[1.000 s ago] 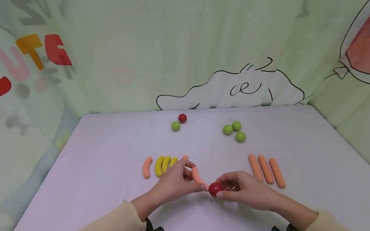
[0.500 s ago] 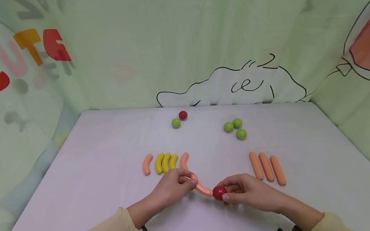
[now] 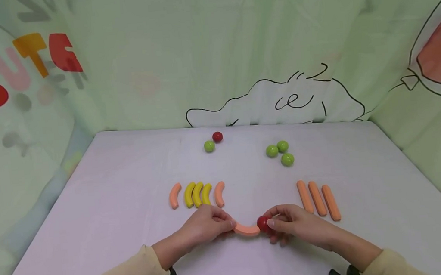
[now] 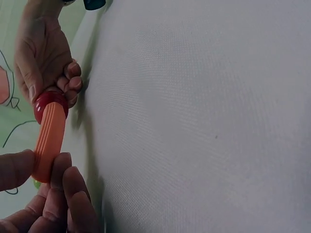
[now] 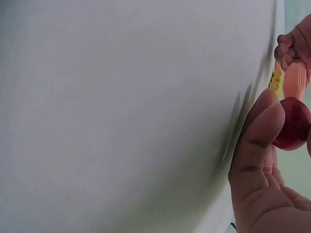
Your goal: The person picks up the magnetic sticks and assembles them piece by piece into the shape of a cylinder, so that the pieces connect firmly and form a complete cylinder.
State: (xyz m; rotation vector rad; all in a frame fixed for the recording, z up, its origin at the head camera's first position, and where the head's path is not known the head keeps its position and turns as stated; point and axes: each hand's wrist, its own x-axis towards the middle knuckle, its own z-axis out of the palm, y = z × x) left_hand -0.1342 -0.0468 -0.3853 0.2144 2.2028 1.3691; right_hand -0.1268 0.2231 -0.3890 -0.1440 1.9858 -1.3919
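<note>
Left hand [image 3: 208,225] is pinching one end of a ridged, curved pinkish-orange piece [image 3: 247,230] between thumb and fingers. Right hand [image 3: 297,226] has a red ball [image 3: 262,224] pinched by the thumb and fingertips, and the piece's other end is right up against that ball. Both are held over the table [image 3: 137,170], roughly midway between its side edges and well away from the far edge.

Just beyond the left hand there's a row: three yellow curved pieces [image 3: 196,194] with a pinkish curved piece on either side. Toward the right edge, three straight orange sticks [image 3: 317,198]. Near the far edge, another red ball [image 3: 217,137] sits next to a green ball [image 3: 209,146], and three more green ones are bunched closer to the far right corner.

Readable text: big coloured letters [image 3: 31,55] on the curtain [image 3: 140,53] past the far left corner, spelling "CUTE". Can't make out the black squiggles [image 3: 294,101] behind the far edge.
</note>
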